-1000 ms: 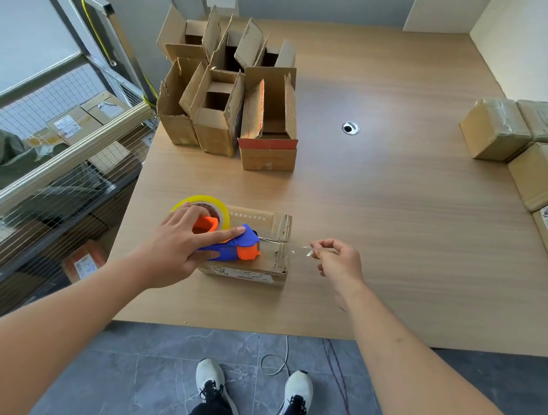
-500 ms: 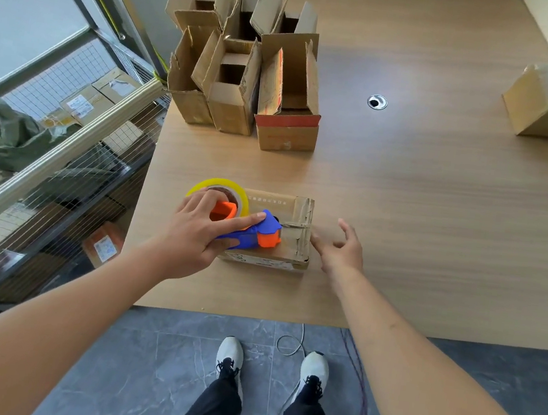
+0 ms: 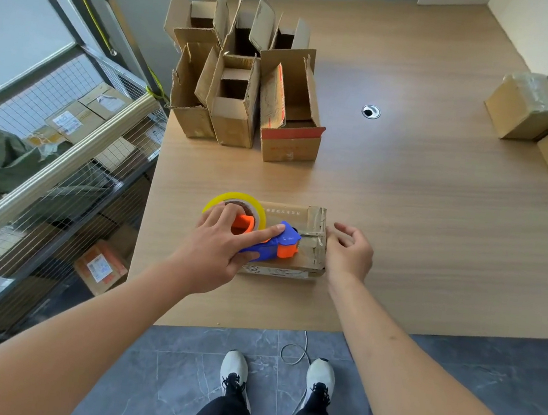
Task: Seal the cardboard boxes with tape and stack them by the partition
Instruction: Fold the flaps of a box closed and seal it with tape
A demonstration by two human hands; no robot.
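Observation:
A small closed cardboard box (image 3: 312,219) lies near the table's front edge, with clear tape across its right end. On top of it rests a blue and orange tape dispenser (image 3: 273,243) carrying a yellow-rimmed tape roll (image 3: 232,198). My left hand (image 3: 223,246) grips the dispenser, index finger stretched along its top. My right hand (image 3: 350,251) presses against the box's right end, fingers curled loosely. Several unsealed boxes (image 3: 242,89) with raised flaps stand at the back left. Taped boxes (image 3: 526,107) sit in a group at the right by the white wall.
The wooden table (image 3: 419,225) has a round cable hole (image 3: 370,111) in its middle. A wire-mesh metal rack (image 3: 64,161) with parcels stands left of the table. My feet and a thin loose cable (image 3: 292,352) are on the grey tiled floor.
My right hand let go of the pulled tape end, moved left and now presses on the box's right end. My left hand stays on the dispenser.

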